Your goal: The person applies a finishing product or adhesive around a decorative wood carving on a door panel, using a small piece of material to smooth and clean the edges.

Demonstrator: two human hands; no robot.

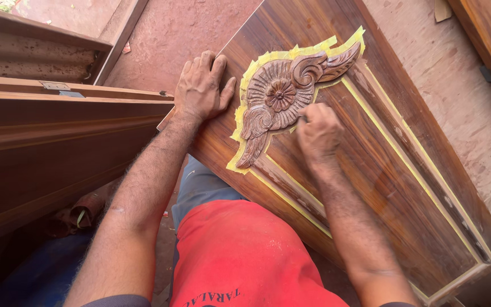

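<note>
Flat on glossy wood panel, left hand fingers spread, right hand fingers bunched against carved floral ornament.

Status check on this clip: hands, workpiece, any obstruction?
Left hand flat on door panel edge. Right hand closed, working at carved flower ornament; tool hidden. Yellow tape rings carving. Nothing in the way.

Brown grained door panel; yellow tape edges the perhaps reddish-brown floral carving.
</note>
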